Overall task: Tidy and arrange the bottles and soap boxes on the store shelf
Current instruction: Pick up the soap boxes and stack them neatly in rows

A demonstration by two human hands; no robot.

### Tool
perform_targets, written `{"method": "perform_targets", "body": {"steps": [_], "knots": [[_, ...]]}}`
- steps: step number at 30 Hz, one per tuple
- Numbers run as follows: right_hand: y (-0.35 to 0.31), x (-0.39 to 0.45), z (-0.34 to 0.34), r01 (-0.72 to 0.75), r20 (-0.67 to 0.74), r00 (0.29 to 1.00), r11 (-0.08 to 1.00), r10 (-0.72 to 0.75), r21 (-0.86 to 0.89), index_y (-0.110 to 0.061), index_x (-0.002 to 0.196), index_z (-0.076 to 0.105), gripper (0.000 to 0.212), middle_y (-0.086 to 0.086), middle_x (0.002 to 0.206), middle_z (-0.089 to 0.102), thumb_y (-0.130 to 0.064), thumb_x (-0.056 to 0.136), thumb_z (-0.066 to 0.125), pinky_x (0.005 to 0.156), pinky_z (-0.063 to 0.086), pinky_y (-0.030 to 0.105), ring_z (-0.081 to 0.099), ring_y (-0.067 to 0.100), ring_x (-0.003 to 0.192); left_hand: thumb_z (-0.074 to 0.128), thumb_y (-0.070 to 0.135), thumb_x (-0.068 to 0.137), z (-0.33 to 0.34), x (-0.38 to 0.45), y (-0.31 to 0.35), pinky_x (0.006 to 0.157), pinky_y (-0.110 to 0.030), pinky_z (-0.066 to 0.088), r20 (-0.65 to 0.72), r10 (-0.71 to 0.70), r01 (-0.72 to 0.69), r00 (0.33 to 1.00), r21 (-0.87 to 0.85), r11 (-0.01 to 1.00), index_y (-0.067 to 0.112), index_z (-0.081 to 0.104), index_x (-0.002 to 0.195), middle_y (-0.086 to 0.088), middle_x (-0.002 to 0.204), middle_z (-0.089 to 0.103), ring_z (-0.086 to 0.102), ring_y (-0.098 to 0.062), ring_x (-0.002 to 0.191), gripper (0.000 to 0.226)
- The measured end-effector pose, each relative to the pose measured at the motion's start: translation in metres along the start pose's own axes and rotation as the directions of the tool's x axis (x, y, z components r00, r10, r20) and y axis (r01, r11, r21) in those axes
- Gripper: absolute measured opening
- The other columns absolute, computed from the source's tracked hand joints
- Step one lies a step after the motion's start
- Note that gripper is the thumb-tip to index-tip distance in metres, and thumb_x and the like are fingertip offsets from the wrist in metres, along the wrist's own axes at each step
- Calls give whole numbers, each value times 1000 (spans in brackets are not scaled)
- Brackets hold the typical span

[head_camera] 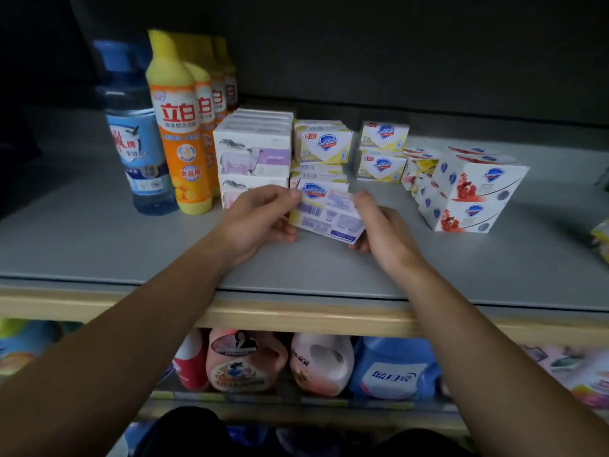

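Both my hands hold one white soap box (326,214) with a blue shield logo, tilted just above the grey shelf (99,245). My left hand (260,219) grips its left end; my right hand (382,232) grips its right end. Right behind it stands a stack of yellow-white soap boxes (321,148). To the left sit stacked white boxes with a sheep picture (253,153). A row of orange dish-soap bottles (179,127) and a blue bottle (140,140) stand at the far left. More yellow boxes (382,150) and red-printed soap packs (471,189) lie to the right.
The shelf's wooden front edge (296,316) runs below my forearms. Pink, white and blue detergent jugs (323,364) fill the lower shelf. A yellow packet (601,239) pokes in at the right edge. The back of the shelf is dark.
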State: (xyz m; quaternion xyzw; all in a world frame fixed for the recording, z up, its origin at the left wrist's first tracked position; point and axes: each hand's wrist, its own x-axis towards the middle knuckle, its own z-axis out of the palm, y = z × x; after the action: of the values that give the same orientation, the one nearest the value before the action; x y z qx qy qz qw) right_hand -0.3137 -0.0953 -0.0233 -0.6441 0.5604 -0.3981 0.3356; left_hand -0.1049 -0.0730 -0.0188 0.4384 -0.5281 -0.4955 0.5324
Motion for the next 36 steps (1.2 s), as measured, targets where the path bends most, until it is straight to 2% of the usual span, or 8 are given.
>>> {"method": "perform_targets", "body": {"steps": [4,9,12,17,21,25,30,36], "knots": [[-1,2,2,-28,-17,999,999,28,19,-15,66,68,74,1,57,69,-77,71,28,63,43,29,58,3,45,65,54,72,4,-1,1,55,-31,53,2,33,-33,999,107,994,3,61,97,-18,85,58,59,-21,59,57],[0,0,-1,28,-68,997,995,-21,99,-29,71,68,53,-9,49,58,-73,73,38,54,39,22,49,3,41,69,32,86,1,2,-2,55,-32,53,19,57,-58,998,24,998,23,67,94,-8,93,60,60,-23,57,13],[-1,-5,-2,117,-62,993,965,-105,236,-44,91,68,27,-19,70,65,-52,70,54,51,43,21,56,8,52,73,11,77,-5,2,-3,62,-34,57,100,3,5,995,-88,996,15,57,125,-14,113,65,64,-23,62,51],[4,-8,0,304,-37,952,938,-303,166,-33,139,48,74,-50,105,52,-18,69,66,74,54,22,64,-5,85,65,1,87,-5,3,-4,71,-38,58,93,-8,22,996,-147,989,12,56,129,-10,116,67,69,-25,74,45],[11,-3,2,314,25,947,939,-320,139,-29,150,30,89,-30,123,51,-3,79,77,79,53,18,69,7,90,61,15,93,-3,5,-5,63,-33,59,9,-34,35,999,-138,990,9,63,110,-7,94,73,71,-20,70,18],[11,1,6,288,-3,957,948,-290,133,-18,140,46,67,-16,110,64,1,81,73,79,48,12,64,-5,86,59,9,93,-4,2,-3,55,-31,58,5,-13,14,1000,-135,991,9,62,116,-8,94,73,68,-21,59,23],[7,-5,3,339,-51,941,936,-335,95,-27,121,55,49,-12,119,64,-1,83,70,71,53,23,65,12,73,61,16,92,-3,1,0,70,-39,60,17,-27,30,999,-221,975,15,66,104,-9,104,71,72,-33,76,13],[5,-9,5,363,47,929,929,-367,79,-30,115,55,51,8,119,65,5,81,67,71,48,17,69,14,85,60,-10,86,-3,0,-3,87,-34,57,50,106,-99,993,-129,987,8,64,93,-3,116,60,67,-13,98,20]]}}
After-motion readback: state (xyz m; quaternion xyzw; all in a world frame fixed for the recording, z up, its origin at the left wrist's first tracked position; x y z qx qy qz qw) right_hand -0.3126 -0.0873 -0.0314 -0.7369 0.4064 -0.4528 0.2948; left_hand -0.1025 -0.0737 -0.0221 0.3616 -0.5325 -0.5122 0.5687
